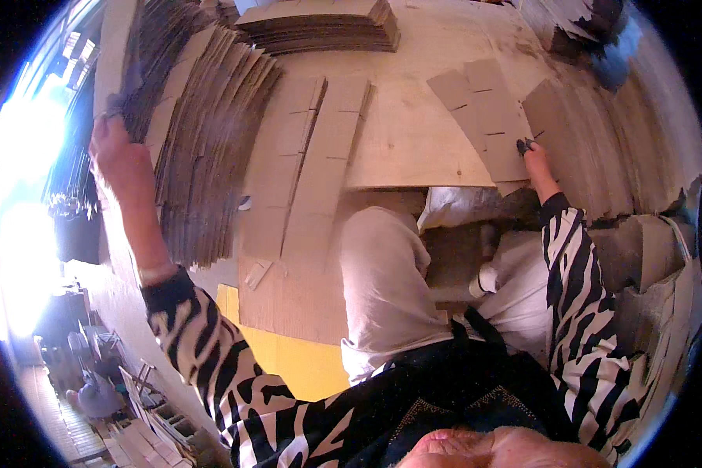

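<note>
My left hand point(125, 168), a little blurred, reaches far left with its fingers closed at the lower end of a long brown cardboard strip point(117, 54). Dark coverings show on the fingertips of both hands. On the right, my right hand point(537, 165) pinches the edge of a slotted cardboard strip point(493, 117). That strip overlaps another slotted piece point(454, 97), and the two fan apart on the wooden board. Between my arms lie two long rows of slotted cardboard strips point(331, 140), side by side, with short cuts across them.
Tall stacks of cardboard sheets point(210, 132) stand beside my left arm. More stacked cardboard point(593, 148) leans at the right, and a flat pile point(320, 27) lies at the far side. A plywood board point(413, 132) spans the middle. A small cardboard scrap point(257, 274) lies near my knee.
</note>
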A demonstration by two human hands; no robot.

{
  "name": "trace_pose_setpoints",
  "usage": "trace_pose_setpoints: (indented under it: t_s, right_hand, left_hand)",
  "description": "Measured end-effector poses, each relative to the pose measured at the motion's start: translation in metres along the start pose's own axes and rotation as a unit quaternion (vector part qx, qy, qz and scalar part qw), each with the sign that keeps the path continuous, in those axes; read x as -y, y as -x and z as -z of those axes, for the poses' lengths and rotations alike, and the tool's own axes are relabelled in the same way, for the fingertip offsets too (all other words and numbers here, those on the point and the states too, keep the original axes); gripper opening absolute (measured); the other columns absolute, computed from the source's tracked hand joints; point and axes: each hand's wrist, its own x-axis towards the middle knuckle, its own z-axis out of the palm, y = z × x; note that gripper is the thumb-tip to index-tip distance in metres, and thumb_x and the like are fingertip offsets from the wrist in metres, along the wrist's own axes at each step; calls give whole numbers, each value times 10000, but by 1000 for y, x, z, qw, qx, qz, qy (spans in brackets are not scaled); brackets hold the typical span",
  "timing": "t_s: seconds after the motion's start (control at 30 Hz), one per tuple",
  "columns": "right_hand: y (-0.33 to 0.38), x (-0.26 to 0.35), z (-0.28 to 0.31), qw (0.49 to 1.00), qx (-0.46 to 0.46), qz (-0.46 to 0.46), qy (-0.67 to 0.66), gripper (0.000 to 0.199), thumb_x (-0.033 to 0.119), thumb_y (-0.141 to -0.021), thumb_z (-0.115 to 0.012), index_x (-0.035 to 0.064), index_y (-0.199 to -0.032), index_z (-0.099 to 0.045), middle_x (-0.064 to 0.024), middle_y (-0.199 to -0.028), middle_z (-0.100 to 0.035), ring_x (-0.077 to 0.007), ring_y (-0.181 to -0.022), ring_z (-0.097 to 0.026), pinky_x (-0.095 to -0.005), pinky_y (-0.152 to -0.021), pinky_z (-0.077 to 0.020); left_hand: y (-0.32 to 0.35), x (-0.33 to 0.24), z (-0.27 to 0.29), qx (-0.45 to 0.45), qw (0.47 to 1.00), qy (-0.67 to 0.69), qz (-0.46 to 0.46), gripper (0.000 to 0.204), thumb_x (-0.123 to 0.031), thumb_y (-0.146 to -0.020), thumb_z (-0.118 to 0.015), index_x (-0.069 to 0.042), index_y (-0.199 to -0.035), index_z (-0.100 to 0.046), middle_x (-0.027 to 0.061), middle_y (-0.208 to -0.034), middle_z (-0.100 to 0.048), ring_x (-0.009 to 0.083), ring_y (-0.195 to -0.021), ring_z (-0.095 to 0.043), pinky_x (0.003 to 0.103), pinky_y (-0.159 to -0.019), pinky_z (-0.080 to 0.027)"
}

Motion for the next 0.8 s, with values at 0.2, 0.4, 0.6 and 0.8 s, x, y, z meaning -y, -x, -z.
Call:
trace_pose_setpoints:
  t_s: [0.2, 0.4, 0.6, 0.8]
  right_hand:
    - [-17, -15, 11, 987, -56, 23, -148, 271, 248, -908, -565, 13, -1027, -627, -64, -784, -616, -123, -743, -523, -321, -652, -417]
    - [14, 67, 36, 983, -95, 137, 79, 382, 143, -820, -522, 13, -1174, -585, -264, -1117, -604, -417, -1072, -554, -430, -898, -449]
    - [67, 159, 25, 956, 7, 215, 197, 331, 103, -782, -556, 58, -1110, -579, -206, -935, -653, -401, -906, -620, -475, -772, -487]
    - [80, 146, 16, 910, 50, 265, 315, 255, 53, -756, -567, 89, -1007, -593, -172, -839, -641, -391, -802, -618, -487, -678, -475]
  left_hand:
    - [48, 149, -218, 182, 982, -22, -39, 355, -101, -786, -513, -42, -1128, -586, 197, -1162, -569, 371, -1073, -568, 465, -876, -484]
    - [59, -31, -138, 85, 988, 121, -48, 368, -49, -604, -607, 2, -969, -595, 196, -947, -605, 387, -913, -576, 445, -769, -492]
    - [160, -231, -203, 213, 974, 75, -35, 407, -297, -690, -676, -56, -1016, -647, 110, -1133, -565, 299, -1126, -508, 530, -909, -379]
    - [181, -277, -214, 272, 956, 86, -69, 258, -203, -729, -640, -74, -952, -641, 104, -1090, -558, 285, -1068, -517, 486, -840, -412]
